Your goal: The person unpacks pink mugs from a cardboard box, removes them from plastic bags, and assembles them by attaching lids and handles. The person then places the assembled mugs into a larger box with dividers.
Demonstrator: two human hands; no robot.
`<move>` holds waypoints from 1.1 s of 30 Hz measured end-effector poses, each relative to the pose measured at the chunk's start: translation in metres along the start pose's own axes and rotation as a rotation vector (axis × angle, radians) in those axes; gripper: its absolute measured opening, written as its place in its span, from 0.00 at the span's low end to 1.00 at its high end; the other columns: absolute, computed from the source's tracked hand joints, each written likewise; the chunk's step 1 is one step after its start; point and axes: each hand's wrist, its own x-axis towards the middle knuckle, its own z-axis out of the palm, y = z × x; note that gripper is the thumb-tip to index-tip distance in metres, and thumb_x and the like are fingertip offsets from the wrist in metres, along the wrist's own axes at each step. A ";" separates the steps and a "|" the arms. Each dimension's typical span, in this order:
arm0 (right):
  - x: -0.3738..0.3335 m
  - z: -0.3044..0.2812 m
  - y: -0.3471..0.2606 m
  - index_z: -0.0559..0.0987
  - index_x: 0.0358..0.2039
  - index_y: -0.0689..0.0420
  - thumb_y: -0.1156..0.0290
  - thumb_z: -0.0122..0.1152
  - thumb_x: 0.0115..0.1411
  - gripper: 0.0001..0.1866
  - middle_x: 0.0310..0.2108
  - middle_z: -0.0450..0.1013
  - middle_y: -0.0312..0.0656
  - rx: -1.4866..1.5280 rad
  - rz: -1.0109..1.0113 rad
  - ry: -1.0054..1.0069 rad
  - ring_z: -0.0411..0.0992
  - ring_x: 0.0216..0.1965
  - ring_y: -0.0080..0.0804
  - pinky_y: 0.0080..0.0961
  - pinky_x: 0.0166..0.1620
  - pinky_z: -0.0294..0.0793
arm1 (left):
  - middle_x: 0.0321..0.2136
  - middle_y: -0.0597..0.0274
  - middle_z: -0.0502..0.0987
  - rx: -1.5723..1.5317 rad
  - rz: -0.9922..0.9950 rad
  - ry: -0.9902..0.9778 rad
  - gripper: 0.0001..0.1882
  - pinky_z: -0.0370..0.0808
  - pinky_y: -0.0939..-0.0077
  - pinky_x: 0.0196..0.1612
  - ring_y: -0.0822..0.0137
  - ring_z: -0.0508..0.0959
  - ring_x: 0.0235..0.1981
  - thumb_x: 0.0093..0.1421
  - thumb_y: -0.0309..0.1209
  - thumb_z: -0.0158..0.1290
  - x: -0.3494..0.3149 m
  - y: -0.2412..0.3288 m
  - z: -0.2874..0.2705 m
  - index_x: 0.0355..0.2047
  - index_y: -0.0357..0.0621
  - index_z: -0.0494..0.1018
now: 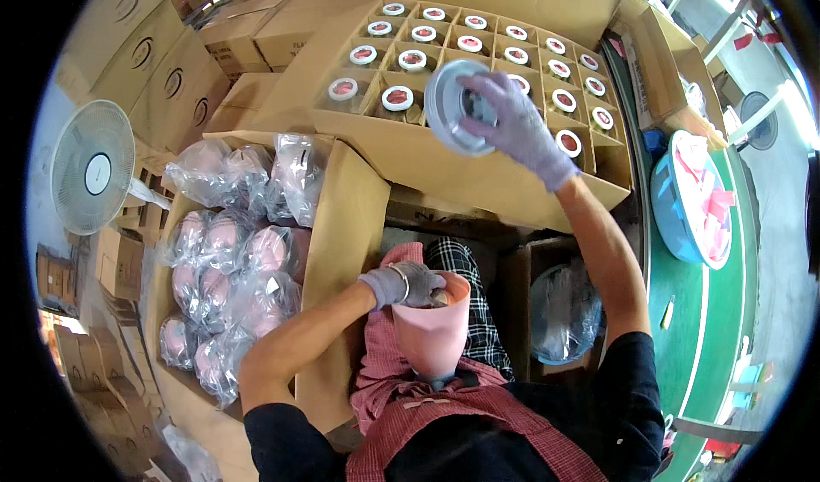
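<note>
In my lap stands a pink tapered vase (434,332), open at the top. My gloved left hand (412,285) is closed on its rim, with the fingertips partly hidden inside. Raised over the front of the divided carton (478,179), my gloved right hand (517,123) grips a round grey piece with a ringed, shiny face (444,127); its exact kind is unclear. Behind that piece, in the carton's cells, stand several things with round white tops and red centres (397,98).
To the left, an open carton (342,217) holds several pink vessels in clear plastic bags (224,230). A fan (98,173) stands beyond it. A blue basin (675,213) with pink pieces sits on the green table (683,311) at right. Clear plastic (564,311) fills a container by my right knee.
</note>
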 end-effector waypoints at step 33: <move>-0.138 0.080 -0.110 0.75 0.49 0.57 0.75 0.62 0.53 0.21 0.42 0.71 0.49 0.185 0.067 0.078 0.73 0.37 0.48 0.41 0.41 0.75 | 0.46 0.62 0.75 -1.794 0.289 1.369 0.19 0.75 0.74 0.49 0.69 0.76 0.46 0.69 0.34 0.48 -0.023 0.053 -0.042 0.57 0.41 0.65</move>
